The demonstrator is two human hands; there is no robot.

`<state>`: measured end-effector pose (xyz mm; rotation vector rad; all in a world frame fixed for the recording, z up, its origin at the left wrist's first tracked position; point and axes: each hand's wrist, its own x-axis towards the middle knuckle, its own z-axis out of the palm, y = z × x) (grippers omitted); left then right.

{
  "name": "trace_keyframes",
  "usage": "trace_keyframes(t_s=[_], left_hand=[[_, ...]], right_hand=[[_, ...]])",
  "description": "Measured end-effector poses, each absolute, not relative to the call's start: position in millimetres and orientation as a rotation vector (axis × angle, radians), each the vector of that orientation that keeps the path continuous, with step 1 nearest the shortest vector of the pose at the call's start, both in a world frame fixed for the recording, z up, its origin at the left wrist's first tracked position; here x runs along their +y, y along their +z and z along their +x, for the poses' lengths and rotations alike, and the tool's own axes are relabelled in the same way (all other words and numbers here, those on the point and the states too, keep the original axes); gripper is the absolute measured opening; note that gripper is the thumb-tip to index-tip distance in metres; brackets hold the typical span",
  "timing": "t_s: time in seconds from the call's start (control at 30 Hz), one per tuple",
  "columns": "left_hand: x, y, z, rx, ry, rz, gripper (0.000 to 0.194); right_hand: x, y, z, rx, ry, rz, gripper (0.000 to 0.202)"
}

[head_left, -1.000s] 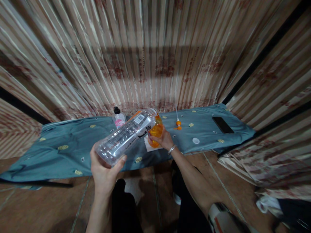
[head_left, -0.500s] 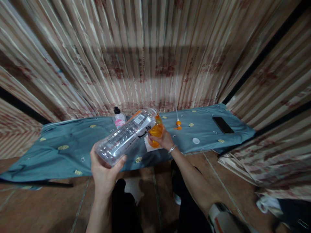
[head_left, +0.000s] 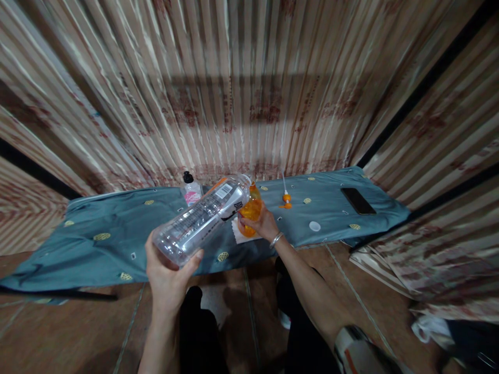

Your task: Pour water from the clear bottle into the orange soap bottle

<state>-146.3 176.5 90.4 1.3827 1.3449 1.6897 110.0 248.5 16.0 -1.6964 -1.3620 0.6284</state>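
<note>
My left hand (head_left: 169,270) is closed around the base of a large clear plastic bottle (head_left: 198,221), which is tilted with its neck toward the upper right. The mouth of that bottle meets the top of an orange bottle (head_left: 251,208); whether liquid passes between them I cannot make out. Wrapped round the orange bottle is my right hand (head_left: 265,223), with a bracelet on its wrist. A white tissue (head_left: 239,235) lies under the orange bottle. On the cloth to the right rests an orange pump head (head_left: 287,200) with its pale tube pointing away.
A clear bottle with a black cap and pink label (head_left: 192,193) stands behind the tilted bottle. Rightward on the blue-green cloth (head_left: 89,254) lie a round white cap (head_left: 314,226) and a black phone (head_left: 357,201). Striped curtains (head_left: 249,104) hang behind, and dark poles (head_left: 421,88) slant alongside.
</note>
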Motion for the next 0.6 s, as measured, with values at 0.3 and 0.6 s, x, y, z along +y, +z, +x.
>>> trace_keyframes(t_s=[0.3, 0.6], left_hand=[[176.3, 91.2, -146.8, 1.358, 1.679, 1.370, 0.087], [176.5, 90.3, -147.1, 1.358, 1.678, 1.365, 0.089]], right_hand=[[248.9, 14.5, 111.1, -1.360, 0.629, -1.667, 0.064], [248.5, 13.9, 110.3, -1.350, 0.629, -1.677, 0.063]])
